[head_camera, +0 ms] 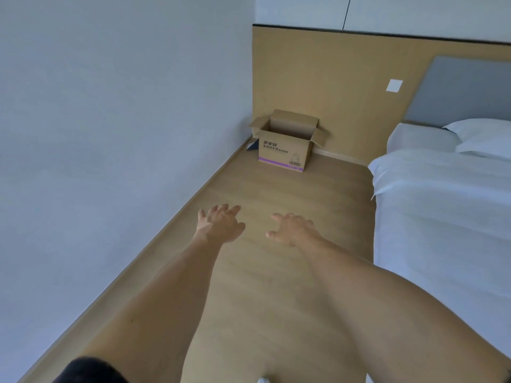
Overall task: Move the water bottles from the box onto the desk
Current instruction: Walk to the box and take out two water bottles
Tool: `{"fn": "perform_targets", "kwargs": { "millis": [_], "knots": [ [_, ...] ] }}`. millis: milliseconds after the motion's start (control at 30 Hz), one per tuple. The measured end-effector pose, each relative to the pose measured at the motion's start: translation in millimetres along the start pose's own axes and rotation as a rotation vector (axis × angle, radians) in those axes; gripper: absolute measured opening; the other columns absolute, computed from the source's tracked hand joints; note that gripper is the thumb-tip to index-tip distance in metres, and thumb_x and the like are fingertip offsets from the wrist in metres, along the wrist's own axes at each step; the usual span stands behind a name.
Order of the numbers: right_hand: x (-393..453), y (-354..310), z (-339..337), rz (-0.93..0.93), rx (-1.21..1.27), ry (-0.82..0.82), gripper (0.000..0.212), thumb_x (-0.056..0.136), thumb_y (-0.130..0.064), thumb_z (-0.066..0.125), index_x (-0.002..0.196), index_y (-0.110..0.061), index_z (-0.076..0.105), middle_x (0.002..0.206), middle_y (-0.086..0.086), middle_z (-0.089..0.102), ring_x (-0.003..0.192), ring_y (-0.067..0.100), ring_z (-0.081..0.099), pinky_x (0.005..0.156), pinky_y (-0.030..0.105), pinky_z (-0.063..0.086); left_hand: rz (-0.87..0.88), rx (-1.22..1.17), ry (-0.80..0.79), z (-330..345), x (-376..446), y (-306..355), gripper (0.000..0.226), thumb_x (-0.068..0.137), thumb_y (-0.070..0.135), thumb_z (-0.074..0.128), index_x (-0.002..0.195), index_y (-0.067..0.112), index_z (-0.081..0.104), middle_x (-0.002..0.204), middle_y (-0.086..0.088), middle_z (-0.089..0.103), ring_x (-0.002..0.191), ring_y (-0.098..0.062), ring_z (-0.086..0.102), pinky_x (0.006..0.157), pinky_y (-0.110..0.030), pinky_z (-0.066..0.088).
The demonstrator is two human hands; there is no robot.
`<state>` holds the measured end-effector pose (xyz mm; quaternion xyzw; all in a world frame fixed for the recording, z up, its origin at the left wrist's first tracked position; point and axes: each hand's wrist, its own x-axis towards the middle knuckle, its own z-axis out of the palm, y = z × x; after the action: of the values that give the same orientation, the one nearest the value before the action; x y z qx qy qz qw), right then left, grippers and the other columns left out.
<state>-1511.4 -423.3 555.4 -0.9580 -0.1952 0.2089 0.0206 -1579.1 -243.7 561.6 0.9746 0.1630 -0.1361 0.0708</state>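
Note:
An open cardboard box (284, 146) with printed lettering and a purple stripe stands on the wooden floor in the far corner, its flaps spread outward. Its inside is hidden from this angle, so no water bottles show. No desk is in view. My left hand (219, 223) and my right hand (291, 228) stretch out in front of me over the floor, well short of the box. Both have spread, relaxed fingers and hold nothing.
A white wall (110, 134) runs along the left. A bed (442, 217) with white sheets and a pillow fills the right side. A wooden panel (331, 87) backs the box. A strip of wooden floor (276, 272) lies between wall and bed. A small dark object (253, 146) sits left of the box.

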Motion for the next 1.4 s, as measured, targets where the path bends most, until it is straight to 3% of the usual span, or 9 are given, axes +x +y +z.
{"fn": "perform_targets", "kwargs": {
  "millis": [567,900,1133,1400],
  "knots": [
    [283.8,22.6,-112.8,0.135,0.038,-0.026,0.072,0.096,-0.062,0.044,0.158,-0.040,0.016,0.163,0.004,0.027,0.149,0.030,0.027,0.118,0.048,0.027,0.165,0.018,-0.013,-72.5,324.6,8.5,0.059,0.099,0.048,0.040,0.155,0.036,0.028,0.160,0.000,0.032,0.148,-0.025,0.025,0.119,-0.053,0.019],
    [472.3,0.8,-205.8,0.188,0.083,-0.016,0.071,0.094,-0.063,0.045,0.156,-0.041,0.020,0.163,0.001,0.026,0.148,0.027,0.027,0.119,0.048,0.025,0.221,-0.011,-0.049,-155.9,538.3,-14.9,0.056,0.099,0.041,0.042,0.153,0.029,0.033,0.159,-0.002,0.034,0.147,-0.027,0.027,0.120,-0.055,0.019],
    [575.8,20.9,-241.5,0.227,0.110,-0.024,0.072,0.094,-0.062,0.047,0.157,-0.039,0.020,0.163,0.002,0.025,0.148,0.029,0.027,0.118,0.051,0.023,0.261,0.000,-0.076,-174.5,653.6,0.5,0.057,0.097,0.039,0.044,0.152,0.028,0.034,0.153,-0.002,0.040,0.144,-0.025,0.031,0.118,-0.055,0.022],
    [715.3,72.6,-287.3,0.208,0.148,-0.006,0.066,0.093,-0.058,0.048,0.152,-0.036,0.029,0.149,0.005,0.044,0.135,0.030,0.042,0.113,0.048,0.033,0.282,0.013,-0.043,-194.2,808.5,49.5,0.062,0.096,0.043,0.044,0.155,0.035,0.028,0.159,0.001,0.036,0.146,-0.025,0.029,0.117,-0.057,0.022]
  ]
}}
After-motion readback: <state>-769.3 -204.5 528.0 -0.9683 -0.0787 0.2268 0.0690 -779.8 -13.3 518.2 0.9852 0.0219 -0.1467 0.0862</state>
